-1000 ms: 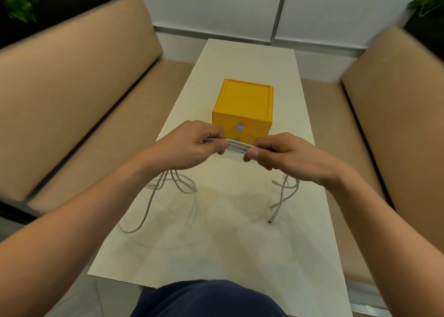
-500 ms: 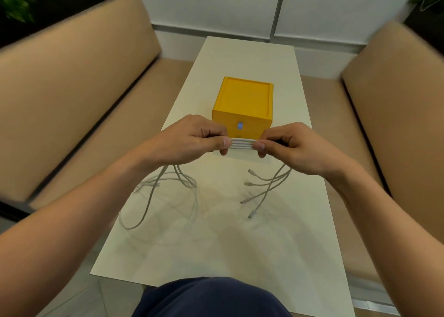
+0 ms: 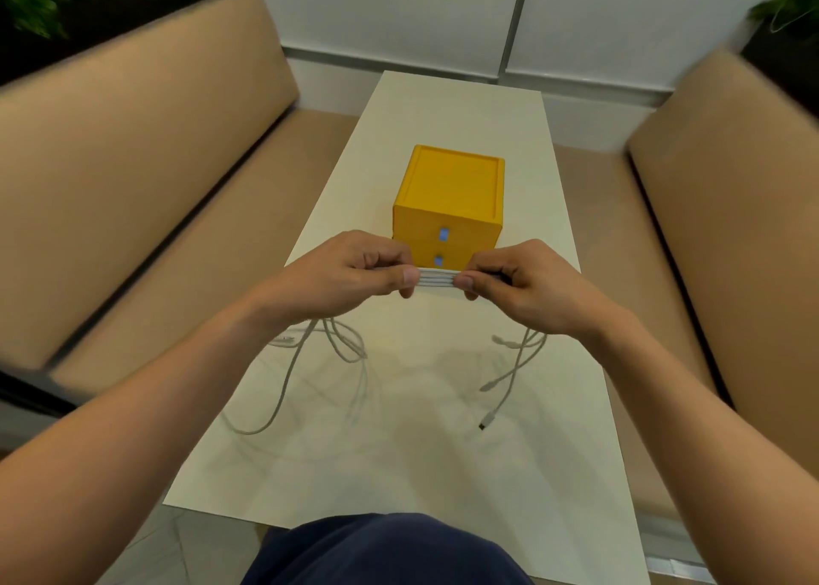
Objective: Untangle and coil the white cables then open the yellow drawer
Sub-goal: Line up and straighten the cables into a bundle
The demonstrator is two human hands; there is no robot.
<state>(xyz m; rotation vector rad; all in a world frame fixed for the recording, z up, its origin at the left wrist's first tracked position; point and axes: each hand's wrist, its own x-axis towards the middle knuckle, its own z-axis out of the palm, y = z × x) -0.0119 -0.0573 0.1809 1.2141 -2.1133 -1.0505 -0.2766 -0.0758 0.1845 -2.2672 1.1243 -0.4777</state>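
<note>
Several white cables (image 3: 436, 279) run side by side in a flat band between my two hands, above the table. My left hand (image 3: 350, 274) pinches the band's left end and my right hand (image 3: 523, 287) pinches its right end. Loose cable loops hang from under my left hand onto the table, and connector ends trail down from my right hand. Just behind my hands stands the yellow drawer box (image 3: 450, 198), with two drawer fronts, both closed, each with a small pale blue handle.
The long white table (image 3: 399, 451) runs away from me between two tan sofas (image 3: 133, 176). A white wall panel stands at the far end. My dark blue knee shows at the table's near edge.
My hands have drawn the cables into a level, flat band. The right-hand cable ends have swung forward and spread over the table. The lower drawer front has come into view.
</note>
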